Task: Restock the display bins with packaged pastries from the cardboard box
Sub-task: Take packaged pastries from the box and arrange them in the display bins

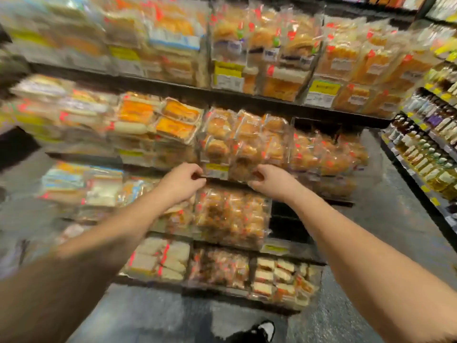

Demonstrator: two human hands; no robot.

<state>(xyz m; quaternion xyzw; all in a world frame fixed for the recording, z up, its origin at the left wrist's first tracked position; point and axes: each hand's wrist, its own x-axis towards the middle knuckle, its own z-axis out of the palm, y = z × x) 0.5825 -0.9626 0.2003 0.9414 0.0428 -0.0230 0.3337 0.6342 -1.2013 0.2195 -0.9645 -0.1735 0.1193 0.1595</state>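
Both my arms reach toward the middle shelf of a pastry display. My left hand (pixel 184 180) has its fingers curled at the front edge of a clear bin (pixel 217 170) that carries a yellow price label. My right hand (pixel 268 179) pinches the lower edge of a clear pack of golden buns (pixel 243 154) standing in that bin. More bun packs (pixel 321 154) fill the bin to the right. The view is blurred, so the left hand's exact hold is unclear. No cardboard box is in view.
Tiered dark shelves hold wrapped breads and cakes above (pixel 284 53), to the left (pixel 158 120) and below (pixel 230 216). A dark empty gap (pixel 289 219) sits right of the lower packs. Bottles line a shelf (pixel 425 149) at right. My shoe (pixel 262 330) stands on grey floor.
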